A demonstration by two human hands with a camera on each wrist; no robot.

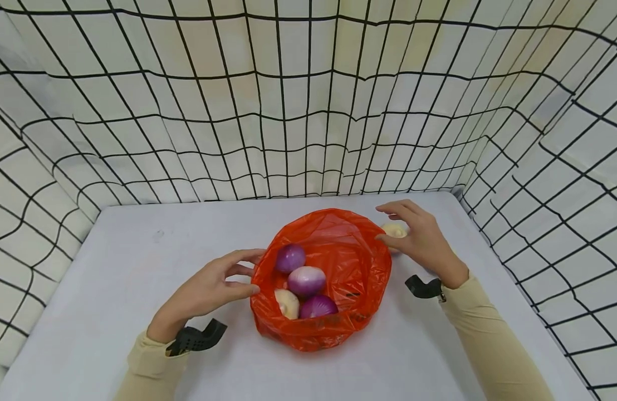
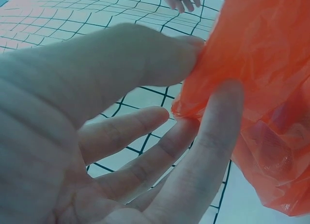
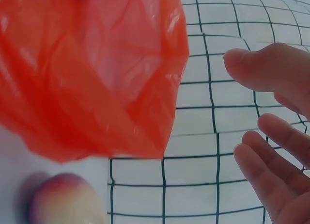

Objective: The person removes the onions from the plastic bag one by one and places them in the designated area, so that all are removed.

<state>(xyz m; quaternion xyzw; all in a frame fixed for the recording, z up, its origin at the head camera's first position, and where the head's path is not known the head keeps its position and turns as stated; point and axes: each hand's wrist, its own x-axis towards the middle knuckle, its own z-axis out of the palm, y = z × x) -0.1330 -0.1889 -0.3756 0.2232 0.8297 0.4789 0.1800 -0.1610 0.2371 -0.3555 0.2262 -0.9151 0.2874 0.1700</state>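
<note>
A red plastic bag [image 1: 348,278] stands with its wide mouth facing up. Inside it lie several onions: a purple one [image 1: 290,258] at the back, a paler purple one [image 1: 307,280] in the middle, a deep purple one [image 1: 318,306] in front and a cream-coloured one [image 1: 287,303]. My left hand [image 1: 215,284] touches the bag's left rim, thumb and fingers spread and fairly straight. To the right, my right hand [image 1: 421,239] is spread beside the rim, apart from the bag in the right wrist view. A loose onion [image 3: 68,200], purple and cream, sits outside the bag, partly behind the right hand in the head view.
The white table [image 1: 153,256] carries the bag and the loose onion. Black netting [image 1: 283,120] over white sheets rises behind the table and along both sides. A black wrist mount [image 1: 198,337] is strapped at the left wrist, another [image 1: 422,287] at the right.
</note>
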